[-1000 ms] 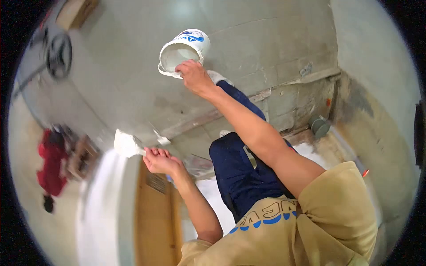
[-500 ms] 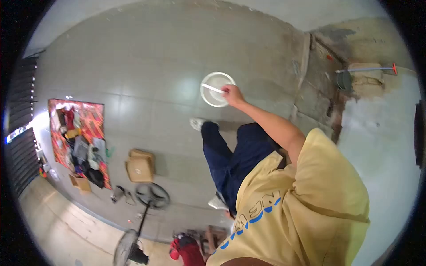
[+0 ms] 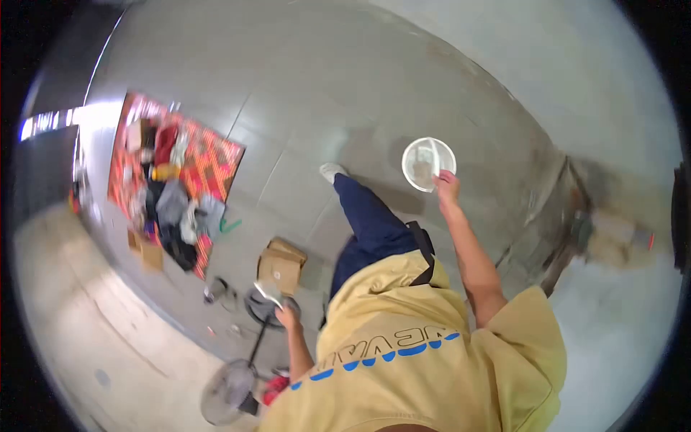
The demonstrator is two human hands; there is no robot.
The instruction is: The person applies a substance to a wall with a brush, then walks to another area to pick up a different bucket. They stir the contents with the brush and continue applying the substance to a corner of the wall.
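While the white bucket point(image 3: 408, 160) was way out right of the patterned mat point(image 3: 216, 162), the right hand point(image 3: 448, 187) had its handle point(image 3: 435, 155) gripped.
Left hand point(image 3: 288, 315) was curled round a pale tool point(image 3: 268, 292), below and right of the mat.

The bucket point(image 3: 412, 160) looks like smooth plastic, the floor point(image 3: 309, 93) glossy tile, the box point(image 3: 279, 268) matt cardboard; the shirt point(image 3: 425, 378) and trousers point(image 3: 366, 214) are matt, creased cloth.

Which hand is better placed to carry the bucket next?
Right, I'd say: the right hand holds the bucket, while the left hand, well away from it, holds a white tool.
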